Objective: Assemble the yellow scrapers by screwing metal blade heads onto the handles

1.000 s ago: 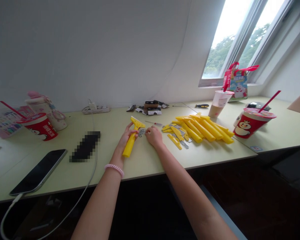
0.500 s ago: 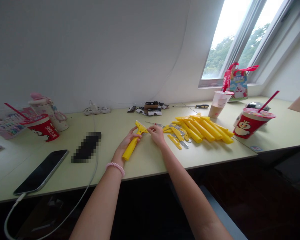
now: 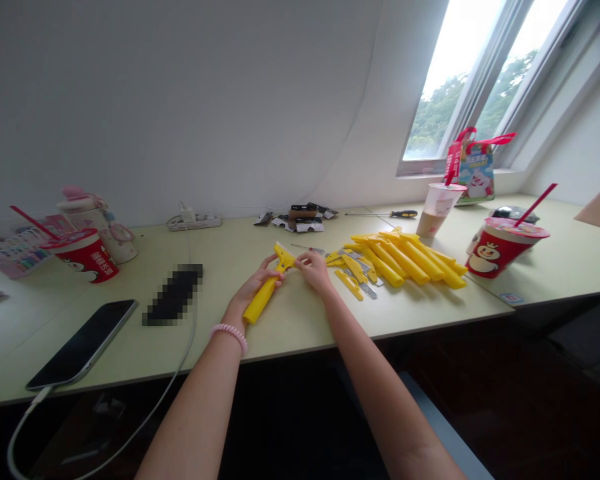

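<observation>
My left hand [image 3: 254,287] is wrapped round the handle of a yellow scraper [image 3: 261,300], its head tilted up and away from me. At the right end of that head, my right hand [image 3: 314,268] has its fingers closed in a pinch on the edge. Any small part between those fingertips is hidden. Just right of my right hand lie loose yellow blade covers [image 3: 349,284] mixed with grey metal blades [image 3: 369,291]. Beyond them is a pile of several yellow scraper handles [image 3: 405,257]. A thin screwdriver [image 3: 307,249] lies behind my right hand.
Small black packets and an open box [image 3: 303,217] lie by the wall, near a longer screwdriver [image 3: 403,214]. Red cups [image 3: 503,250] and a clear drink cup [image 3: 437,213] stand at the right. A phone [image 3: 85,343] with a cable lies front left, beside a pixelated dark object [image 3: 173,295].
The scraper's head has turned slightly and shifted a little to the right in my left hand. My right hand stays at the head's end.
</observation>
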The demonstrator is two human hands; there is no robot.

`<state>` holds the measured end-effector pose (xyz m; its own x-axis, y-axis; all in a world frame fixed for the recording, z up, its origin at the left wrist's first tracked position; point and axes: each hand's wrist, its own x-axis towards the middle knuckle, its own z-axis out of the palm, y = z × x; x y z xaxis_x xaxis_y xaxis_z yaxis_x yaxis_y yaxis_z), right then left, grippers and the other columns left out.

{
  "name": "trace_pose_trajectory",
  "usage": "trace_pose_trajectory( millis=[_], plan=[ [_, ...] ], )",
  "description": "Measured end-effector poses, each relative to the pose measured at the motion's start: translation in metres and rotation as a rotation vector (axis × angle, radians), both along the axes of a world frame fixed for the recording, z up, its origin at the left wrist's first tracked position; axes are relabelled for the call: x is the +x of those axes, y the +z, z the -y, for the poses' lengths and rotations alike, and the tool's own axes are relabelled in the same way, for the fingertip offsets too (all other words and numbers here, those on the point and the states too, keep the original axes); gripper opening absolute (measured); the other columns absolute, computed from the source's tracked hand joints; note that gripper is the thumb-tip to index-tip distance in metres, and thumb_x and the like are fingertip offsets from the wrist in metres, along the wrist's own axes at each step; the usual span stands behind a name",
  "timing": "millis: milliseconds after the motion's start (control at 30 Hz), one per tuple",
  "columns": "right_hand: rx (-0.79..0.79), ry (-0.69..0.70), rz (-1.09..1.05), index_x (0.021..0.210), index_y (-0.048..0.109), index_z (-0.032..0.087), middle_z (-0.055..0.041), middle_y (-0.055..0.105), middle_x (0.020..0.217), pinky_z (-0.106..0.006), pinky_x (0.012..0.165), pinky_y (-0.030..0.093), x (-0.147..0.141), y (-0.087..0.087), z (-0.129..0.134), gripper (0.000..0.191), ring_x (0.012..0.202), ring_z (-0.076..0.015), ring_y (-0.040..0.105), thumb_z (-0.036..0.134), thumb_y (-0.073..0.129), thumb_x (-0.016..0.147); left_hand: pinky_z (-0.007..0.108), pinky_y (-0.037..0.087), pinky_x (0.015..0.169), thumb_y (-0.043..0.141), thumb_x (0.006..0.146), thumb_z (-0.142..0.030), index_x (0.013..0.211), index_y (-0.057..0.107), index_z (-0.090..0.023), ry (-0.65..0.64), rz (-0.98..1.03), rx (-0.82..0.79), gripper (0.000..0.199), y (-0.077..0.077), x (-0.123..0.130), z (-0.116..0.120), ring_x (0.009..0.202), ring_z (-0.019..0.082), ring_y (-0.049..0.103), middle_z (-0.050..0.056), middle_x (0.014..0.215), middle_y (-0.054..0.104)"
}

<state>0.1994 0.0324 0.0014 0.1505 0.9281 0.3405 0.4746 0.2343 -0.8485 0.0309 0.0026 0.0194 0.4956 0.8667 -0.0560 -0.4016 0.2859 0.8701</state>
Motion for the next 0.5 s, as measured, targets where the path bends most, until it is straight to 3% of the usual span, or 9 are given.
trace_pose_trajectory(
  millis=[300,500],
  plan=[
    [-0.005,0.078,-0.164,0.069,0.058,0.017,-0.0008,0.061,0.074,-0.025,0.061,0.042,0.0033,-0.0048,-0.0008,0.014,0.064,-0.0135,0.055,0.03,0.057,0.065,0.013,0.045,0.05,0.052,0.072,-0.009,0.13,0.034,-0.024,-0.026,0.018,0.001,0.062,0.0022,0.0,0.0036,0.053,0.005,0.054,0.002,0.075,0.056],
    [-0.028,0.147,-0.227,0.082,0.061,0.017,-0.003,0.064,0.084,-0.024,0.063,0.043,0.0023,-0.0006,-0.0021,0.024,0.073,-0.0152,0.057,0.037,0.053,0.071,0.014,0.046,0.052,0.052,0.072,-0.007,0.128,0.036,-0.025,0.037,0.066,-0.057,0.062,0.0027,-0.0006,0.0014,0.056,0.005,0.054,0.003,0.079,0.056]
  ],
)
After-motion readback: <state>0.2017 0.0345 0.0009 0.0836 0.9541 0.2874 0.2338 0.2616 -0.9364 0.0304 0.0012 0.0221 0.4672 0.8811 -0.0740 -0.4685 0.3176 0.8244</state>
